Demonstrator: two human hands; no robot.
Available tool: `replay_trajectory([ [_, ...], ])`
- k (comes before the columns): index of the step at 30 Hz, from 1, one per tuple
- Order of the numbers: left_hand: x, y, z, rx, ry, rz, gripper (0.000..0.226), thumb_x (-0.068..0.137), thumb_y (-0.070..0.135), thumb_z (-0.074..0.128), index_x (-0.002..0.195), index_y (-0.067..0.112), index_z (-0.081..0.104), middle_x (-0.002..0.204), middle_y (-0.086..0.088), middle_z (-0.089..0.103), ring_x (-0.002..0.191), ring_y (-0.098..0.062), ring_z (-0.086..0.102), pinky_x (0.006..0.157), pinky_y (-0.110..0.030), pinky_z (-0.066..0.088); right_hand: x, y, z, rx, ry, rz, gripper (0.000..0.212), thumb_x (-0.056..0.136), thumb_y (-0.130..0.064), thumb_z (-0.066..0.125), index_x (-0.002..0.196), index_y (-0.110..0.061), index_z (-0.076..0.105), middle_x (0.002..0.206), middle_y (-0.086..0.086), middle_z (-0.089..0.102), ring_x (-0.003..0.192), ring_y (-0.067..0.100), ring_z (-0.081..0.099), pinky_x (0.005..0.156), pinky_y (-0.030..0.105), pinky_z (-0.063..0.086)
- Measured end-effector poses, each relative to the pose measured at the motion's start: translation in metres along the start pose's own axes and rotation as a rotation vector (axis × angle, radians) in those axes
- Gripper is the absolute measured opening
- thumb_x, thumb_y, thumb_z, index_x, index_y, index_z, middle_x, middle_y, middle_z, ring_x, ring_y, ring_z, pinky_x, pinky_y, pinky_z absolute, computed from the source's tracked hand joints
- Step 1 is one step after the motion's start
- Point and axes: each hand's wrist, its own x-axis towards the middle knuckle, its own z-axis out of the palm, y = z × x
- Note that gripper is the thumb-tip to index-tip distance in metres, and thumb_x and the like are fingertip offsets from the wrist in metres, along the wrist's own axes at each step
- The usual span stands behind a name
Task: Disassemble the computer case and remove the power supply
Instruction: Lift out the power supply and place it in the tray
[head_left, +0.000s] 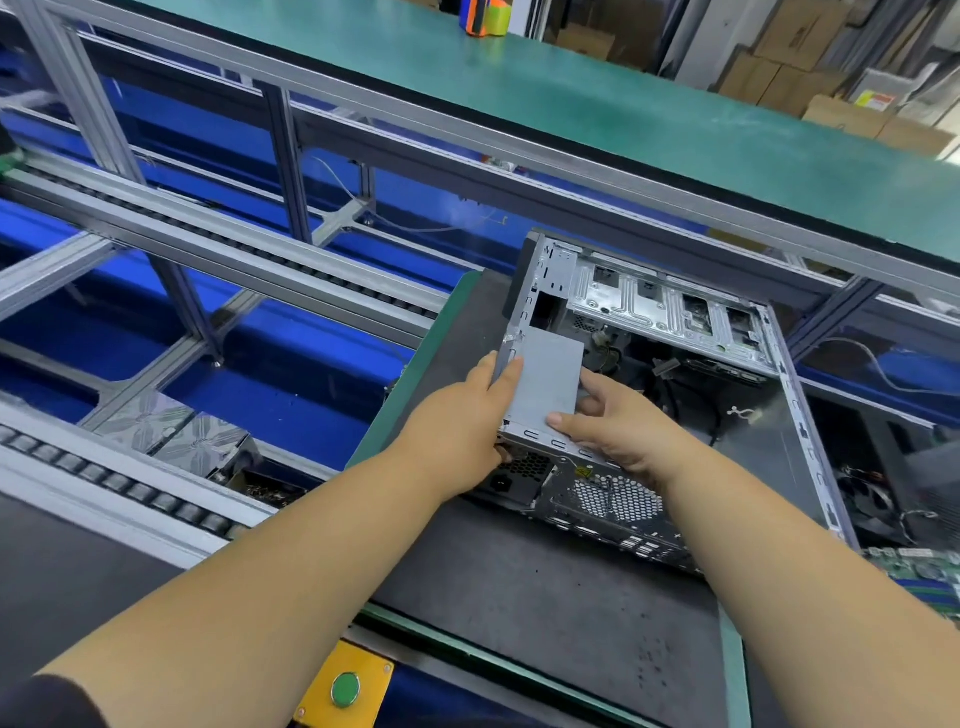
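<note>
Lying on its side on a dark mat (545, 597), the computer case (800, 415) is showing its open interior to the camera, side panel off. The power supply (545, 379), a grey metal box, is sitting in the near-left corner of the case, its socket face and vent grille (524, 470) looking out through the rear panel.

Left hand (462, 431) is reaching over the outer left edge of the case at that corner: thumb lying on top of the power supply, the other fingers curling down over the outside face near the vent grille. It is gripping the corner where power supply and case meet; whether it is holding the supply alone, I cannot tell.

Right hand (618, 421) is resting on the inner side of the power supply: thumb pressing on the top near the rear rim, fingers partly curled against the supply's right flank inside the case. The supply is thus being held between both hands.

Inside the case a drive cage (670, 306) is sitting at the far end, with loose cables (691, 400) lying over the floor. A circuit board (919, 577) is lying just right of the case. A green push-button (345, 689) in a yellow housing is sitting at the near bench edge. A roller conveyor (218, 244) is running along the left.
</note>
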Motion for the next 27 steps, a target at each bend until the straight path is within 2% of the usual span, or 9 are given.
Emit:
replay_trajectory([
  [3,0.003,0.001,0.007,-0.03,0.039,-0.018,0.103,0.081,0.03,0.072,0.155,0.024,0.001,0.162,-0.012,0.011,0.101,-0.03,0.06,0.076,-0.037,0.052,0.005,-0.001,0.0,-0.023,0.035,-0.001,0.056,0.088,-0.014,0.072,0.139,-0.024,0.051,0.115,-0.002,0.073,0.103,0.015,0.07,0.088,0.034,0.056],
  [7,0.007,-0.001,0.007,-0.087,0.048,-0.065,0.1,0.083,0.032,0.073,0.155,0.029,0.004,0.161,-0.008,0.017,0.119,-0.03,0.053,0.092,-0.037,0.049,0.009,-0.005,0.001,-0.004,0.056,0.01,0.054,0.089,-0.013,0.071,0.139,-0.021,0.052,0.113,0.001,0.072,0.088,0.005,0.07,0.069,0.019,0.052],
  [11,0.007,-0.001,0.004,-0.087,0.028,-0.043,0.101,0.082,0.038,0.073,0.155,0.03,0.003,0.161,-0.005,0.017,0.119,-0.028,0.054,0.091,-0.035,0.049,0.003,0.0,-0.001,-0.007,0.054,-0.002,0.063,0.087,-0.014,0.074,0.143,-0.026,0.048,0.125,-0.002,0.068,0.114,0.013,0.065,0.096,0.033,0.05],
  [15,0.007,0.0,0.003,-0.071,0.037,-0.037,0.104,0.081,0.037,0.074,0.155,0.029,0.001,0.161,-0.002,0.016,0.113,-0.027,0.056,0.085,-0.035,0.051,0.008,-0.001,0.0,-0.007,0.09,-0.003,0.062,0.086,-0.015,0.075,0.142,-0.024,0.049,0.117,0.0,0.072,0.101,0.016,0.07,0.083,0.029,0.052],
  [18,0.003,0.001,0.0,-0.151,0.009,-0.039,0.113,0.074,0.046,0.078,0.154,0.035,-0.002,0.162,0.004,0.01,0.13,-0.024,0.046,0.096,-0.034,0.048,0.008,-0.003,0.002,-0.112,0.168,0.061,0.079,0.085,-0.029,0.076,0.151,-0.024,0.034,0.131,0.0,0.064,0.108,0.02,0.066,0.09,0.035,0.05],
  [20,-0.003,-0.001,-0.007,-0.312,-0.056,-0.054,0.122,0.066,0.059,0.078,0.151,0.045,-0.008,0.162,0.013,0.008,0.141,-0.013,0.031,0.108,-0.03,0.037,0.008,-0.005,0.002,-0.19,0.255,0.097,0.095,0.084,-0.041,0.074,0.157,-0.025,0.016,0.147,-0.002,0.048,0.126,0.021,0.053,0.094,0.035,0.043],
  [23,-0.01,0.001,-0.015,-0.732,-0.117,-0.165,0.117,0.066,0.066,0.072,0.147,0.052,-0.011,0.156,0.027,0.018,0.139,0.003,0.027,0.11,-0.025,0.027,0.019,-0.013,-0.003,-0.184,0.322,0.121,0.094,0.087,-0.054,0.063,0.157,-0.032,0.005,0.163,0.0,0.02,0.142,0.026,0.036,0.107,0.043,0.035],
  [25,-0.011,0.004,-0.015,-0.986,-0.051,-0.307,0.101,0.079,0.055,0.069,0.153,0.043,0.001,0.15,0.026,0.034,0.132,0.004,0.038,0.107,-0.022,0.032,0.034,-0.018,-0.006,-0.227,0.301,0.126,0.09,0.089,-0.058,0.057,0.157,-0.032,0.005,0.165,0.0,0.013,0.144,0.029,0.031,0.107,0.042,0.034],
  [27,-0.011,0.01,-0.013,-1.146,0.028,-0.437,0.081,0.086,0.044,0.068,0.152,0.038,0.021,0.14,0.021,0.049,0.122,0.004,0.049,0.105,-0.023,0.037,0.046,-0.022,-0.007,-0.296,0.257,0.074,0.091,0.089,-0.056,0.059,0.158,-0.031,0.006,0.164,-0.001,0.012,0.145,0.027,0.029,0.103,0.034,0.033],
])
